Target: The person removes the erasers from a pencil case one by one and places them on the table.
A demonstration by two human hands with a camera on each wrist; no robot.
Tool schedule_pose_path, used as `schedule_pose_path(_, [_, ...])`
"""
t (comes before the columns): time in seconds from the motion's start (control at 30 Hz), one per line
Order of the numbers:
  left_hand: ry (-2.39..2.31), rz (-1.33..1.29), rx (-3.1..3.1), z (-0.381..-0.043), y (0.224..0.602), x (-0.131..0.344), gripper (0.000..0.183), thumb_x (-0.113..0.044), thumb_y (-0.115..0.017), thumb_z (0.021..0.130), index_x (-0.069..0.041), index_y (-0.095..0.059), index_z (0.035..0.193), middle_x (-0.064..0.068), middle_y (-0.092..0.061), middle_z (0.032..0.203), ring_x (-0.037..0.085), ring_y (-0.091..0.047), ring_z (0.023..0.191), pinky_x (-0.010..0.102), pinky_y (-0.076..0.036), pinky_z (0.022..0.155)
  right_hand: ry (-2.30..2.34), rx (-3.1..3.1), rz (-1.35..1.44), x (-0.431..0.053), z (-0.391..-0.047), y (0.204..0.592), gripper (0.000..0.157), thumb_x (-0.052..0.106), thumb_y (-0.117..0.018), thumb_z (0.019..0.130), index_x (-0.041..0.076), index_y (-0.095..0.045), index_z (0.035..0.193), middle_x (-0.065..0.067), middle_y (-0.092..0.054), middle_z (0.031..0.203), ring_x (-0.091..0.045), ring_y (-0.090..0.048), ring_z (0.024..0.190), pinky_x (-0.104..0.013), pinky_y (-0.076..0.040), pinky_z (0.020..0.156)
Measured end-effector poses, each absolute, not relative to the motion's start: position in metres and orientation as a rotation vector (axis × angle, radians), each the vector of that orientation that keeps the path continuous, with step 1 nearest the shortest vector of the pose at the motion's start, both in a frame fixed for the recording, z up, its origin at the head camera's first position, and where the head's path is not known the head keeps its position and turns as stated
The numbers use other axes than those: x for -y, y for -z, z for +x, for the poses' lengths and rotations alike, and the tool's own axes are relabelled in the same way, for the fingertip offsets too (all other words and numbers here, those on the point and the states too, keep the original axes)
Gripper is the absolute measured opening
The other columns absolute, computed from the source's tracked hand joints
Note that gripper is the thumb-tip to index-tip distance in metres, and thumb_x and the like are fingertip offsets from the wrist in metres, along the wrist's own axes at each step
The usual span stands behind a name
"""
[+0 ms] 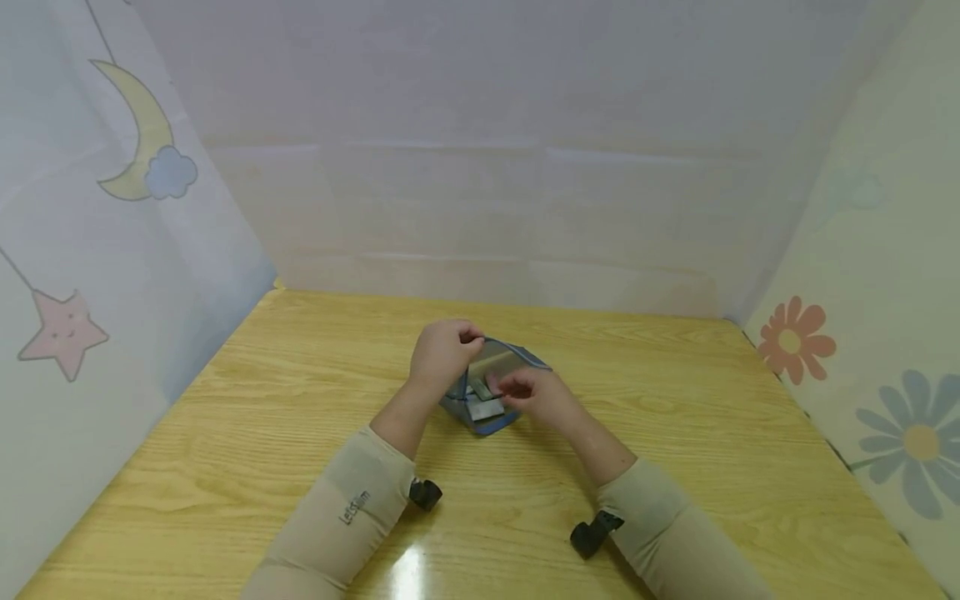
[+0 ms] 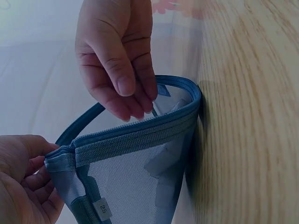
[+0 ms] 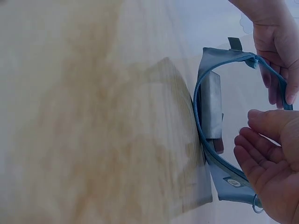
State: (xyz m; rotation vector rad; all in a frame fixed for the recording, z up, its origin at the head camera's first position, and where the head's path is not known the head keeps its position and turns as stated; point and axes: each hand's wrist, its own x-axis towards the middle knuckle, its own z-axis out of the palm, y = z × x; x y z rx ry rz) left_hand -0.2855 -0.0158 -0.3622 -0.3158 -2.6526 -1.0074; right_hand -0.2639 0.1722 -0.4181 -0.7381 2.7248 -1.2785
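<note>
A see-through mesh zip pouch (image 1: 491,428) with blue edging stands on the table with its mouth held wide. My left hand (image 1: 444,354) pinches the top edge at one end; the left wrist view shows that grip at the zip corner. At the mouth is my right hand (image 1: 542,393), its fingers loosely bent and nothing visible between them in the right wrist view. Inside the pouch lie a pale grey flat block (image 1: 486,409), a greenish piece (image 1: 480,389) and a pinkish piece (image 1: 492,382). The grey block (image 3: 212,107) leans along the pouch wall.
The wood-grain table (image 1: 300,375) spreads around the pouch. A pale backdrop (image 1: 450,217) rises behind it, with printed panels at both sides. Each sleeve carries a small black wrist camera (image 1: 426,494). A metal ring (image 3: 257,204) hangs at the pouch's corner.
</note>
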Motion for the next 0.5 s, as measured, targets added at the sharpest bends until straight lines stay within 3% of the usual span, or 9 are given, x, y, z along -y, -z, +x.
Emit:
schedule_pose_path(0.23, [1.021,-0.317,2.656,-0.2847,0.3628,0.0157,0.005,-0.022,-0.068,0.081,-0.019,-0.072,0.081,-0.008,-0.067,0.079,0.01,-0.061,0.075,0.029,-0.048,0.069,1.283,-2.694,-0.783,-0.1701,-0.2621,0.4226,0.023,0.008,-0.065,0.084,0.0,-0.066,0.105,-0.011,-0.065,0.102,-0.023,-0.062,0.093,-0.03,-0.051,0.078])
schedule_pose_path(0.5, [1.06,-0.298,2.654,-0.2827,0.3618,0.0157,0.006,-0.022,-0.067,0.081,-0.019,-0.072,0.082,-0.008,-0.067,0.08,0.01,-0.061,0.076,0.029,-0.048,0.068,1.184,-2.782,-0.806,-0.1689,-0.2599,0.4244,0.021,0.005,-0.068,0.081,0.003,-0.068,0.101,-0.007,-0.065,0.098,-0.02,-0.062,0.09,-0.03,-0.051,0.075])
